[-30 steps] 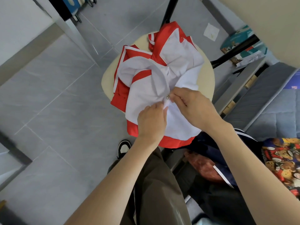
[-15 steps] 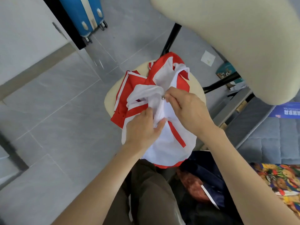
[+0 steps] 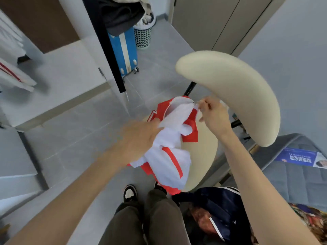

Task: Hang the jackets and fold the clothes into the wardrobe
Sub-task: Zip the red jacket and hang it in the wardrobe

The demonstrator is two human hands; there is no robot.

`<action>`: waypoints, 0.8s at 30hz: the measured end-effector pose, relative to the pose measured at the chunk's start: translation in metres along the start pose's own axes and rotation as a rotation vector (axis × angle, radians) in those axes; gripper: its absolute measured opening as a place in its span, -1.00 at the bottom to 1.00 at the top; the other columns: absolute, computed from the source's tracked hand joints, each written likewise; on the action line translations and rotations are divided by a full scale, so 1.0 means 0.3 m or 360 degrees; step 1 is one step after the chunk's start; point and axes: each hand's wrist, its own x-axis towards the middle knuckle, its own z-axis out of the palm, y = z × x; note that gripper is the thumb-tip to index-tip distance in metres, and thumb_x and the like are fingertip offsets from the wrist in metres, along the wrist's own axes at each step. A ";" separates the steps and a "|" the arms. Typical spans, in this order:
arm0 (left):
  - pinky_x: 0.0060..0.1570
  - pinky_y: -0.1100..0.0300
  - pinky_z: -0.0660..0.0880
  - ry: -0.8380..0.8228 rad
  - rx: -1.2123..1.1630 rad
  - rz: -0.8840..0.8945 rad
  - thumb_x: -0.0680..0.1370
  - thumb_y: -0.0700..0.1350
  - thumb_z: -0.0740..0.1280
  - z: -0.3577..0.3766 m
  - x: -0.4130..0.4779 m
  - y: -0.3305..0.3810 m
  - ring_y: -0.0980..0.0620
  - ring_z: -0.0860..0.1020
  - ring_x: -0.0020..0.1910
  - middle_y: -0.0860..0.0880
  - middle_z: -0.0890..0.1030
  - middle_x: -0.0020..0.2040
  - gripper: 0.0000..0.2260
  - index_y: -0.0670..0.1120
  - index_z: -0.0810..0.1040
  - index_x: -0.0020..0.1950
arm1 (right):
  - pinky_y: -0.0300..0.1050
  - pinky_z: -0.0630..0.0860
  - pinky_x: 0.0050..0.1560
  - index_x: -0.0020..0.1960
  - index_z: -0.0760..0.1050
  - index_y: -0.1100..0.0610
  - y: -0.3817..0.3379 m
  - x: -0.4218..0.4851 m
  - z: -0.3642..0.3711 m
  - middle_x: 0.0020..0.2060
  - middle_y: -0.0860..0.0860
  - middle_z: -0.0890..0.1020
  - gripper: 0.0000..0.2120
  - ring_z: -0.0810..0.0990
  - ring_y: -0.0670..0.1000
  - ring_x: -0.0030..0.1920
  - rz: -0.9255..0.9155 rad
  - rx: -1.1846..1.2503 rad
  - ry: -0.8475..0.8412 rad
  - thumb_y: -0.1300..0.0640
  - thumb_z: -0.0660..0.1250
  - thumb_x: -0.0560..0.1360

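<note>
Our right hand (image 3: 214, 117) pinches the zipper (image 3: 195, 103) at the top of the red and white jacket (image 3: 169, 138), which hangs over the seat's (image 3: 203, 160) left edge. Our left hand (image 3: 138, 138) is on its middle (too blurry to tell the fingers). The chair back (image 3: 230, 96) curves close behind our right hand. Dark clothes (image 3: 221, 206) lie by the seat's near edge.

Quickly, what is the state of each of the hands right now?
Left hand: blurred against the jacket; grip cannot be told.
Right hand: closed, pinching the jacket's zipper pull.
</note>
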 end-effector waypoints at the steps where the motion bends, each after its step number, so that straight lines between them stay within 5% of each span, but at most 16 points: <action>1: -0.17 0.07 0.39 0.0024 0.0028 -0.0063 0.66 0.07 0.00 -0.062 -0.038 -0.047 -0.18 0.56 -0.10 -0.13 0.60 -0.08 -0.67 -0.04 0.39 0.29 | 0.12 0.52 -0.01 -0.12 0.47 0.09 -0.022 0.009 -0.022 -0.16 0.15 0.64 -0.80 0.61 0.25 -0.14 0.0044 -0.0003 0.0003 0.16 0.10 0.58; 7: -0.29 0.08 0.47 0.0456 0.0296 -0.0455 0.63 -0.01 0.16 -0.327 -0.275 -0.330 -0.16 0.53 -0.32 -0.07 0.50 -0.32 -0.83 -0.07 0.43 0.10 | 0.02 0.43 0.01 -0.06 0.52 0.17 -0.267 -0.057 -0.014 -0.08 0.16 0.60 -0.79 0.52 0.20 -0.03 -0.0233 -0.0054 0.0001 0.20 0.12 0.60; 13: -0.06 -0.05 0.56 0.0669 0.0147 -0.0700 0.65 -0.03 0.15 -0.365 -0.525 -0.535 -0.14 0.57 -0.15 -0.11 0.63 -0.06 -0.76 -0.10 0.57 0.09 | -0.12 0.37 -0.07 -0.18 0.39 0.15 -0.626 -0.189 0.046 -0.25 0.04 0.49 -0.78 0.45 0.00 -0.15 -0.0459 0.0491 -0.0193 0.23 0.08 0.62; 20: 0.19 0.20 0.38 0.0347 -0.0178 -0.0725 0.65 0.09 0.06 -0.334 -0.792 -0.654 0.00 0.51 0.13 0.01 0.55 0.26 -0.64 0.00 0.47 0.33 | -0.10 0.36 -0.16 -0.17 0.35 0.13 -0.871 -0.334 0.123 -0.25 0.07 0.43 -0.78 0.42 -0.02 -0.20 -0.0634 0.0787 -0.0438 0.19 0.07 0.64; 24: 0.10 0.25 0.42 0.0262 -0.0372 -0.0626 0.66 0.09 0.08 -0.319 -0.876 -0.652 0.07 0.52 0.06 0.09 0.58 0.15 -0.70 0.04 0.51 0.24 | -0.32 0.30 -0.22 -0.21 0.32 0.08 -0.958 -0.371 0.170 -0.29 -0.07 0.39 -0.72 0.36 -0.14 -0.27 -0.0748 0.0667 -0.0363 0.23 0.05 0.65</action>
